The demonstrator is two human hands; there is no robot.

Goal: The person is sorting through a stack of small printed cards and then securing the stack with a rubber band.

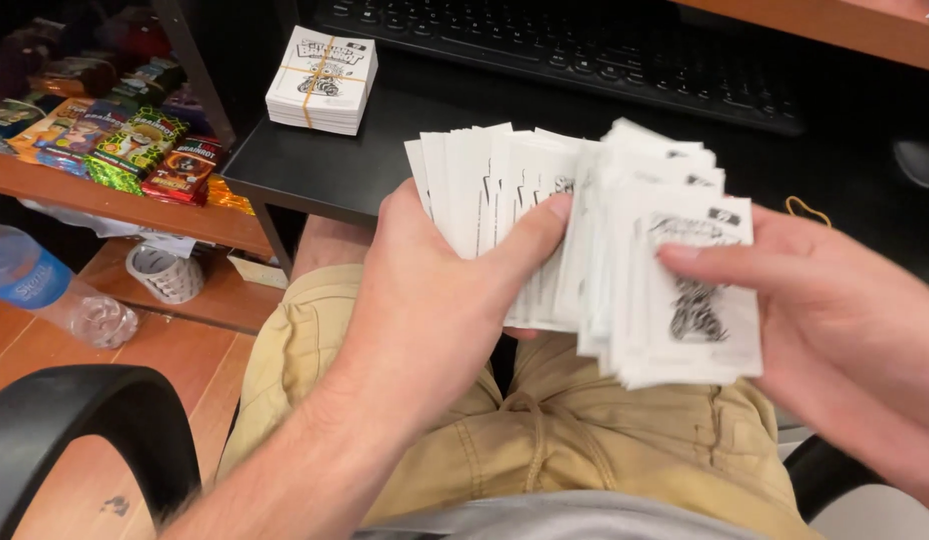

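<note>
Both hands clamped on a fanned batch of white printed cards, held over the lap.

I note my left hand (435, 290) closed on the fanned cards (505, 200), thumb pressed across their faces, apparently so the spread stays staggered and each edge can be told apart. My right hand (835, 320) closes on the squared stack (685, 300), thumb on the top card's black drawing, fingers beneath; that grip looks suited to sliding cards off singly. The batch sits clear of the black bench (325, 165), above khaki shorts (545, 440). On the bench, well apart, a banded card bundle (322, 80) lies near a keyboard (585, 50); a loose rubber band (807, 210) lies by my right hand. Left of that, a wooden shelf (135, 215) carries coloured packets (135, 145); a water bottle (55, 290) lies lower.
</note>
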